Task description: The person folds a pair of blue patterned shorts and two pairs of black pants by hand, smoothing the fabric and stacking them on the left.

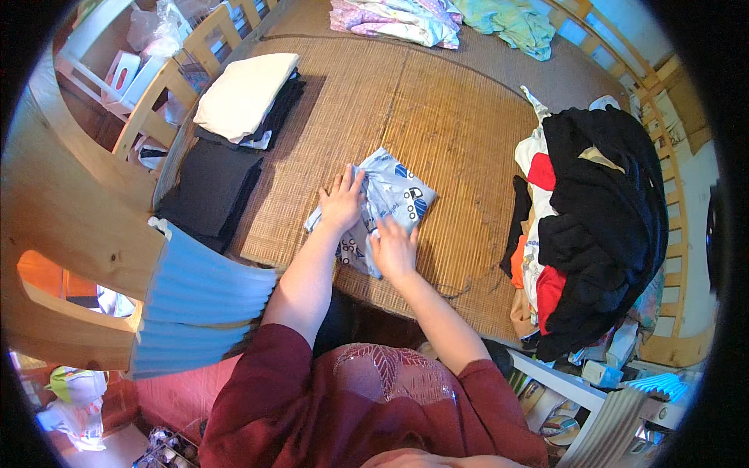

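Note:
A light blue printed cloth garment [388,190] with a vehicle pattern lies partly folded on the woven mat [462,146] in front of me. My left hand [342,202] rests flat on its left part, fingers spread. Over the near part of the same garment is my right hand [394,247], a little blurred, its fingertips touching the cloth. Neither hand shows cloth pinched between the fingers. The palms hide some of the garment's folds.
To the left sit a folded black stack [205,187] and a stack topped with cream cloth [248,96]. A loose heap of black clothes [603,216] lies right. Floral cloth [404,20] and green cloth [509,26] lie at the far end. Wooden rails [155,108] border the bed.

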The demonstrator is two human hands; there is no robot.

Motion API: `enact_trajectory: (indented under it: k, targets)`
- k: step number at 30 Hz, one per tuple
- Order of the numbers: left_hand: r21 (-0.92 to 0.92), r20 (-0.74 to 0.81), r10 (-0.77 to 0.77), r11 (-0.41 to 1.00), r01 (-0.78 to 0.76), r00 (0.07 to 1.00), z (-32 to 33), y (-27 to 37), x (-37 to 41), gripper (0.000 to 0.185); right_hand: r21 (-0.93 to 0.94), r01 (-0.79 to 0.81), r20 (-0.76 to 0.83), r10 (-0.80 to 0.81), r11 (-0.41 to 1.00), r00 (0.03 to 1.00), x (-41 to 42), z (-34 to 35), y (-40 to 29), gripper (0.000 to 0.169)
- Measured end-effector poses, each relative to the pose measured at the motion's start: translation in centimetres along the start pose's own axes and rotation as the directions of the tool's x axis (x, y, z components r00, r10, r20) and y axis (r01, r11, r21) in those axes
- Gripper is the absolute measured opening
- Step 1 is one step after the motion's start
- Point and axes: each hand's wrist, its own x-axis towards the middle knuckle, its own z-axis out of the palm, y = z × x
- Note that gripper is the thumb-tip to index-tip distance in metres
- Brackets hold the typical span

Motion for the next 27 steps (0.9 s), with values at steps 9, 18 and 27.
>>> enact_trajectory:
  k: [9,18,27]
  targets:
    - [-0.254,0.056,-0.234,0.937,0.241,0.971,-1.2,-1.3,1.7,0.058,0.152,0.042,-0.2,-0.011,0.987,0.98,-8.6,6.0,0.0,0.031]
    - [-0.034,0.088,0.107,0.994,-0.104,0.99,-6.6,3.4,-3.7,0.012,0.475,-0.109,-0.248,0.251,0.873,0.936,-5.0,1.0,5.0,0.014]
    - [0.222,0.21,0.249,0.929,-0.295,0.945,-2.0,8.8,-13.9,0.01,0.305,-0.417,-0.247,0.494,0.856,0.833,8.1,0.8,10.2,0.034]
